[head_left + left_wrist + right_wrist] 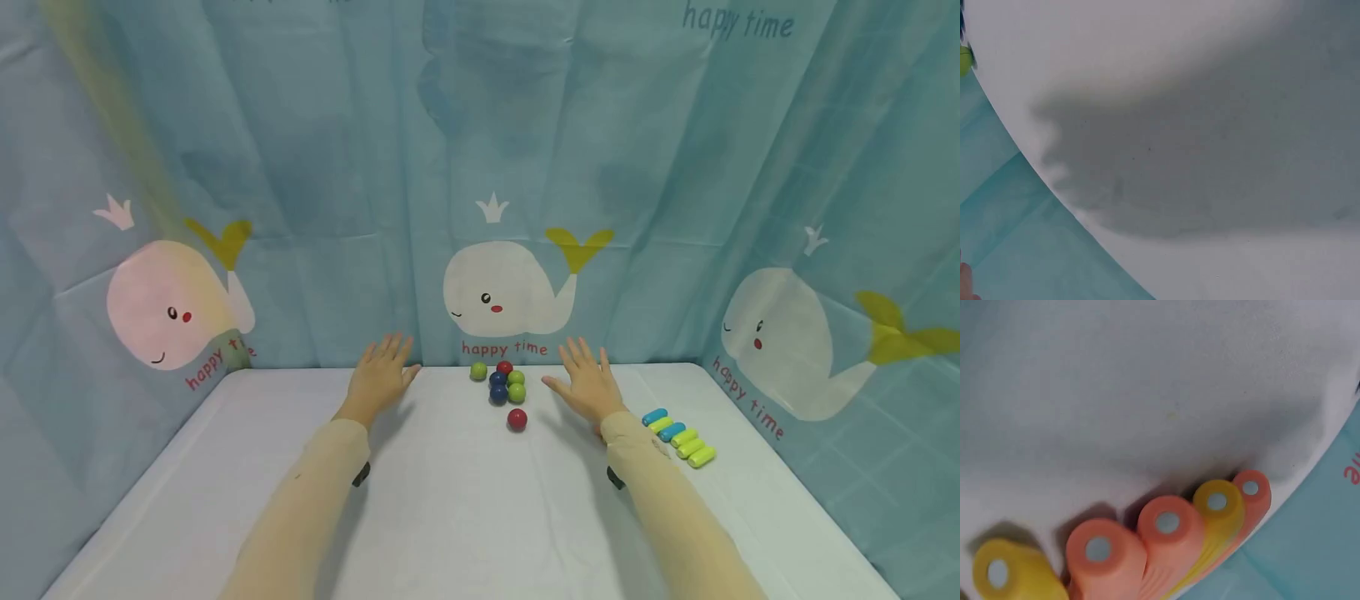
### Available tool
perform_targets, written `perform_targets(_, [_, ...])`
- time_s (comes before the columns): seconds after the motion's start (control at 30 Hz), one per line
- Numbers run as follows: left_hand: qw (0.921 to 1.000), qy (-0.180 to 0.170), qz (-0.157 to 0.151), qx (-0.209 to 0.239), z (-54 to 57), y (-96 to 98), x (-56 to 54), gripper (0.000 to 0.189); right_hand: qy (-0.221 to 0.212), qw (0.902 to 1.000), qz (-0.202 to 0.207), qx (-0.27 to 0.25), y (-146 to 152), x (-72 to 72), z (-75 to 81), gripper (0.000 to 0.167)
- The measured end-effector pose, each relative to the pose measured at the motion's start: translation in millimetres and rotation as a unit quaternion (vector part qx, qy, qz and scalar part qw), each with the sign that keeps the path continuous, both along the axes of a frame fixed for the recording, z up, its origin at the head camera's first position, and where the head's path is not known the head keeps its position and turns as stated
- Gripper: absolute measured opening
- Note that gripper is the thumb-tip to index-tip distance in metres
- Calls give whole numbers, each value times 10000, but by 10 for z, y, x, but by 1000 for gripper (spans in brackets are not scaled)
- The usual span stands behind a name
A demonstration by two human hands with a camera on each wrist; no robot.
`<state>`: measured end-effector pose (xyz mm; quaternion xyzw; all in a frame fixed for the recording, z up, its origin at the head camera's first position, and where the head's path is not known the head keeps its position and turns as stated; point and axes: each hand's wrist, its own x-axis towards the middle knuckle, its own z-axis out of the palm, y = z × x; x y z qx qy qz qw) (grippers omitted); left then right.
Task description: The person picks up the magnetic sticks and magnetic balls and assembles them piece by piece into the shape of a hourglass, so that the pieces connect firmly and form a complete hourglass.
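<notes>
Both hands reach forward over the white table with fingers straight and spread. In the head view my left hand [377, 379] is at the left, holding nothing; a bit of a finger [965, 282] shows at the left wrist view's lower-left edge. My right hand [588, 385] is right of the balls, also holding nothing. Between the hands lie a front red ball [517, 419], dark blue balls [498, 394], green balls [517, 392] and a back red ball [504, 367]. Below the right wrist, orange cylinders [1169, 515] and yellow cylinders [1216, 495] lie in a row, mostly hidden by the arm in the head view.
Right of the right forearm lies a slanting row of blue cylinders [672, 432] and yellow-green cylinders [691, 447]. A teal curtain [337, 300] printed with whales borders the table's back and sides. A hand-shaped shadow [1179, 162] falls on the white tabletop.
</notes>
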<state>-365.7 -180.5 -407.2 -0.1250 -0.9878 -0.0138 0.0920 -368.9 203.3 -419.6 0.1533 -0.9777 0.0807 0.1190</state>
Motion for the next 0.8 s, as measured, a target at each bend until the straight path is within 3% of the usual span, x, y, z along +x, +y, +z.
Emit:
perform_targets(0.17, [9998,112,-58,-176,-35,-23,61,69,-26,9998,118,143,8,51,18,83])
perform_targets(0.3, [9999,91,-52,-34,-22,-44,101,70,2,9997,213,141,1,67,29,83])
perform_targets(0.8, [9996,109,-254,-11,-45,-49,152,73,-40,9988,464,119,-50,121,3,90])
